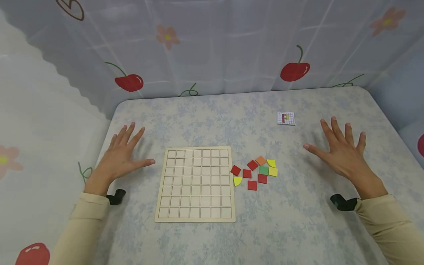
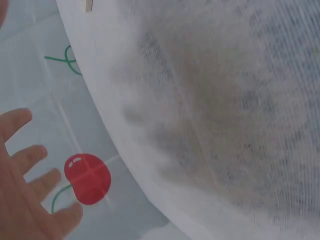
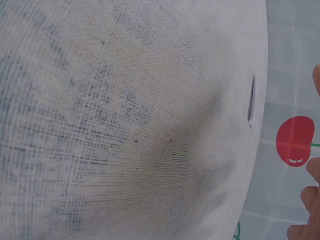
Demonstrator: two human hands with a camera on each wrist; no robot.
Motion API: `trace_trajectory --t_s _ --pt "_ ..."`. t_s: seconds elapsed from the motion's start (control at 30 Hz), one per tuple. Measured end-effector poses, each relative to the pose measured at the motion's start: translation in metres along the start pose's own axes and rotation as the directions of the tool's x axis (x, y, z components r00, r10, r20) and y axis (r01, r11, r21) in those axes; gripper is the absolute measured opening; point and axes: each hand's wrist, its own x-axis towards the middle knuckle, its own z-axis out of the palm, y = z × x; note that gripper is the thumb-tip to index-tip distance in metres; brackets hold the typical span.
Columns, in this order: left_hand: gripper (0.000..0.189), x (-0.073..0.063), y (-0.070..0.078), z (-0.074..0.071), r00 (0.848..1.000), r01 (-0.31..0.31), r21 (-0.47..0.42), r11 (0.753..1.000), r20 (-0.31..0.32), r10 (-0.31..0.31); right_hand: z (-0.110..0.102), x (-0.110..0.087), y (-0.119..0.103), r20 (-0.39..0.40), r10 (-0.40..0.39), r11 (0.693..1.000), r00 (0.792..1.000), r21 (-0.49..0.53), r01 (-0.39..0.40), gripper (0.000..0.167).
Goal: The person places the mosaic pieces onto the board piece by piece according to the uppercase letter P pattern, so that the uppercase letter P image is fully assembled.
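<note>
My left hand [image 1: 120, 158] is spread, fingers apart, to the left of a pale grid board [image 1: 196, 186]; it holds nothing. Over at the right, my right hand [image 1: 344, 156] is likewise spread and holds nothing. Several small flat tiles lie beside the board's right edge: red squares such as this red tile [image 1: 252, 185], an orange tile [image 1: 260, 161], a green tile [image 1: 264, 170], a yellow square tile [image 1: 273, 172] and yellow quarter-round tiles, one being this yellow piece [image 1: 237, 180]. The wrist views show the left fingers [image 2: 42, 187] and right fingers [image 3: 311, 197] partly, above the cloth.
A small card [image 1: 286, 118] with a coloured grid pattern lies toward the back right. The table [image 1: 198, 121] has a pale blue floral cloth. Behind and beside it hangs a curtain [image 1: 212, 48] printed with cherries and flowers.
</note>
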Motion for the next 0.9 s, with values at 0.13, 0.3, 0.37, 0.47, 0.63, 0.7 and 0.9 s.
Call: trace_trajectory --t_s 0.13,0.3,0.37,0.47,0.63,0.7,0.9 --pt "0.107 0.001 0.007 0.008 0.997 -0.03 -0.055 0.998 0.066 0.034 0.0 0.001 -0.001 0.008 -0.003 1.0 1.0 0.001 0.003 0.101" --pt "0.103 0.001 0.02 0.02 0.981 -0.043 -0.258 0.965 0.174 0.09 0.0 0.001 0.001 0.019 -0.008 1.0 1.0 0.005 0.008 0.099" --pt "0.099 0.001 0.023 0.025 0.971 -0.06 -0.324 0.944 0.2 0.13 0.0 0.001 0.002 0.022 -0.009 1.0 1.0 0.006 0.009 0.099" --pt "0.093 0.0 0.024 0.03 0.961 -0.092 -0.382 0.919 0.209 0.183 0.001 0.001 0.003 0.023 -0.009 1.0 1.0 0.004 0.009 0.099" --pt "0.089 0.0 0.025 0.032 0.953 -0.118 -0.399 0.909 0.21 0.216 0.003 0.001 0.002 0.016 -0.006 1.0 1.0 0.001 0.006 0.1" --pt "0.089 0.0 0.026 0.032 0.951 -0.122 -0.393 0.911 0.217 0.221 0.004 0.002 0.002 0.01 0.0 1.0 1.0 0.011 0.0 0.102" --pt "0.09 0.0 0.028 0.031 0.948 -0.097 -0.388 0.916 0.243 0.204 0.007 0.004 -0.002 -0.015 0.014 0.997 1.0 0.077 -0.013 0.101"
